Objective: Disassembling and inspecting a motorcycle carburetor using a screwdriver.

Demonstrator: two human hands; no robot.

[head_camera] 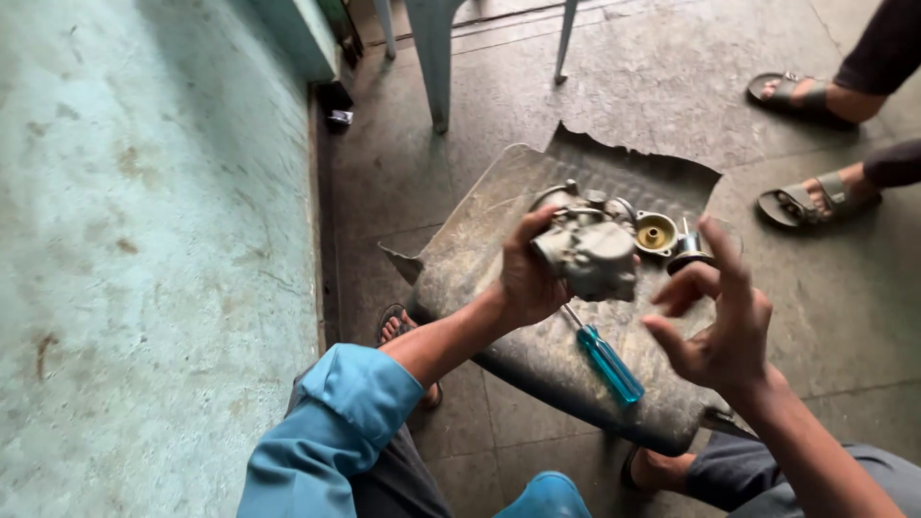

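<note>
- The carburetor (pixel 590 251) is showing dull grey metal.
- The screwdriver (pixel 604 357) is having a clear blue handle.
- The rubber mat (pixel 499 240) is looking dark grey with ribbed lines.
- The wall (pixel 144 240) is showing pale green, stained brown.
- The sleeve (pixel 331 432) is looking light blue.

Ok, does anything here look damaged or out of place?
Yes. The grey mat on the floor is torn: its far edge is jagged and a ragged flap sticks out at the left. The left hand holds a carburetor above it, with a blue-handled screwdriver and small metal parts lying loose.
</note>
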